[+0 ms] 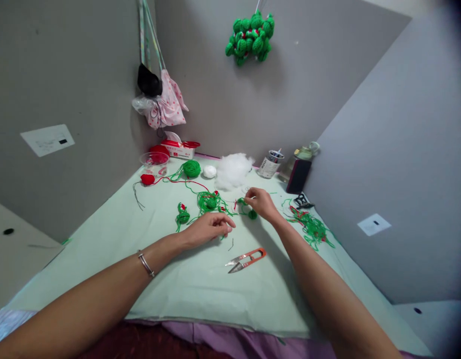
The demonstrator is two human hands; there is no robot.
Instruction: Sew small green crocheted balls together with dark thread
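Note:
My right hand [260, 202] pinches a green crochet piece [242, 200] above the table, with a small green ball shape [252, 214] just below it. My left hand [211, 228] rests low over the table, fingers loosely bent and slightly apart, with a bit of green yarn showing under the fingertips. Beside it lies a finished-looking green crochet figure [183, 215] with a red spot. Just behind the left hand is a tangle of green yarn [208, 201] with red bits. Orange-handled thread snips [247, 260] lie in front of both hands, blades toward the left.
Along the back stand a green yarn ball [192, 168], a white yarn ball [210, 171], white stuffing [233, 171], a can of pens [270, 164] and a dark phone [299, 176]. Red yarn [147, 179] sits left, yarn scraps [314, 228] right. Crocheted green pieces [250, 40] hang above.

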